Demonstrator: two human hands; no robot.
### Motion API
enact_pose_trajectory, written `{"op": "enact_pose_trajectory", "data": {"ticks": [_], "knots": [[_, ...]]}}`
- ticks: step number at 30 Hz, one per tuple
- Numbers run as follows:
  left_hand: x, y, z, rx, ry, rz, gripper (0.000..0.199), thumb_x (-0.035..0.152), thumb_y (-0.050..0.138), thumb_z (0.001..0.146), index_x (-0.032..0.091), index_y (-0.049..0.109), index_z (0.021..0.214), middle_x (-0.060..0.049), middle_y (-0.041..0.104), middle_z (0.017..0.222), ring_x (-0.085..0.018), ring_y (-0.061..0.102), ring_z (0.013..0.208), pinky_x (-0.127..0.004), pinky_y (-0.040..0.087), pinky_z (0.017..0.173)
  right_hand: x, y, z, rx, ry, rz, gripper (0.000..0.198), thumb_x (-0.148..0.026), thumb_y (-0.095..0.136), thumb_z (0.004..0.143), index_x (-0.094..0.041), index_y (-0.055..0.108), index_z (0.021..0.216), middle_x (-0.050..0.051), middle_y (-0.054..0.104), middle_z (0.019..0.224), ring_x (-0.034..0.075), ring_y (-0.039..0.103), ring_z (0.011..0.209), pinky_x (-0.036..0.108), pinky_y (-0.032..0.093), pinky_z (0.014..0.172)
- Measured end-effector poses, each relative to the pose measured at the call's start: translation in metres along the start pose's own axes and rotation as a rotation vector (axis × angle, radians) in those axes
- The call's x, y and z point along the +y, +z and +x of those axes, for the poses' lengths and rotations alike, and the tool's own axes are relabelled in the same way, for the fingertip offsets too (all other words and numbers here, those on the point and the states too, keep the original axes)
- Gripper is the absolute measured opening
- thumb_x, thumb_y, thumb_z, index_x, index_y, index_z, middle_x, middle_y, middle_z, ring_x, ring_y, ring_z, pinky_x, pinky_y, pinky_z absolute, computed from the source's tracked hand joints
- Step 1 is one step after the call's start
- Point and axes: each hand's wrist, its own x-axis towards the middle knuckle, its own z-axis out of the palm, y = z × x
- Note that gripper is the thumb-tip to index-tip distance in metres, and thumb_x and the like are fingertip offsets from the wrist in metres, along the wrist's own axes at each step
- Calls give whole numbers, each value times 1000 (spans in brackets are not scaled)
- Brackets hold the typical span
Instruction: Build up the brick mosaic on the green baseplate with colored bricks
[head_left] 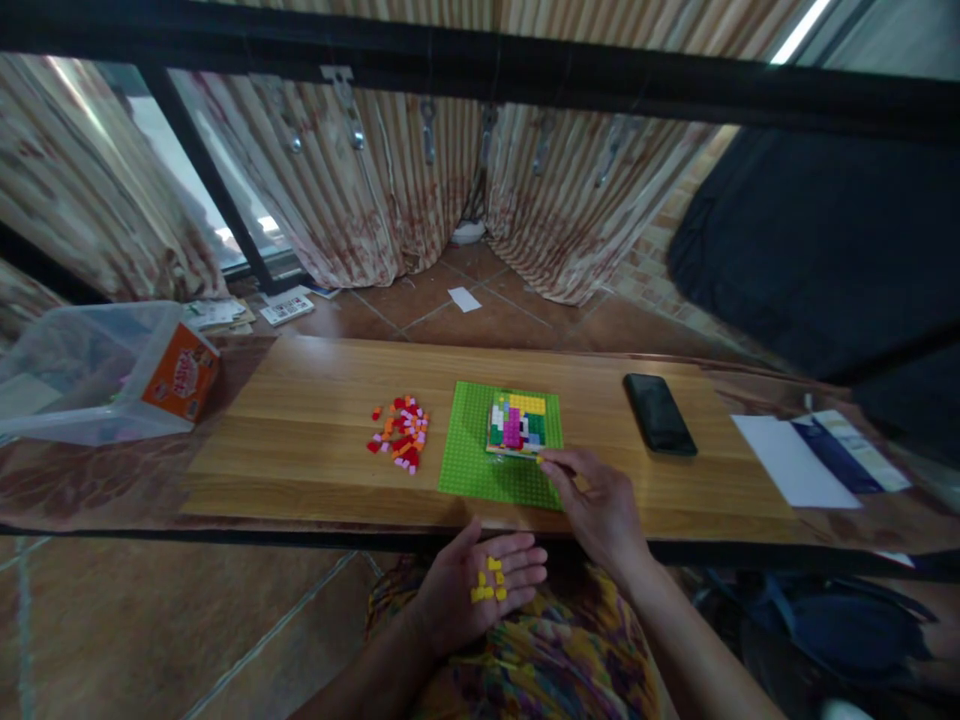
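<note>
My left hand [480, 590] is palm up at the table's near edge, fingers stretched out, holding several small yellow toy bricks [489, 580] in its palm. Between thumb and forefinger my right hand [596, 500] pinches one yellow brick [539, 458]. That hand is at the near right corner of a low multicoloured brick build [514, 425] with yellow, magenta, white, green and blue parts. Whether the pinched brick touches the build, I cannot tell. Under the build lies a green studded baseplate [465, 450]. Left of the plate is a loose pile of red, orange and pink bricks [405, 430].
A black phone [660, 413] lies on the wooden tabletop [300, 430], right of the plate. Farther right are white paper [795, 460] and a blue-and-white leaflet [851, 450]. At the far left stands a clear plastic tub [97, 370] with an orange label. A dark bar [480, 55] crosses above.
</note>
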Motion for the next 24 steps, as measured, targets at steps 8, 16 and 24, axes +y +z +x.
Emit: {"op": "enact_pose_trajectory", "data": {"ticks": [8, 16, 24], "knots": [[1, -9, 0, 73, 3, -14, 60, 52, 39, 85, 5, 55, 118, -18, 58, 117, -25, 53, 108, -38, 29, 99, 16, 14, 54, -11, 57, -161, 21, -33, 50, 83, -22, 68, 82, 2, 69, 82, 16, 61, 70, 29, 44, 67], [2, -6, -1, 113, 10, -21, 61, 54, 40, 84, 6, 56, 117, -18, 59, 112, -24, 55, 102, -36, 32, 96, 15, 25, 68, -4, 18, -274, 22, -32, 48, 83, -22, 68, 86, 4, 70, 87, 19, 63, 77, 31, 45, 71], [1, -6, -1, 137, 13, -27, 59, 51, 40, 84, 4, 56, 117, -18, 61, 110, -24, 58, 96, -35, 35, 91, 16, 26, 64, 52, 97, -197, 21, -29, 50, 80, -23, 67, 89, 3, 71, 85, 19, 64, 72, 32, 47, 71]]}}
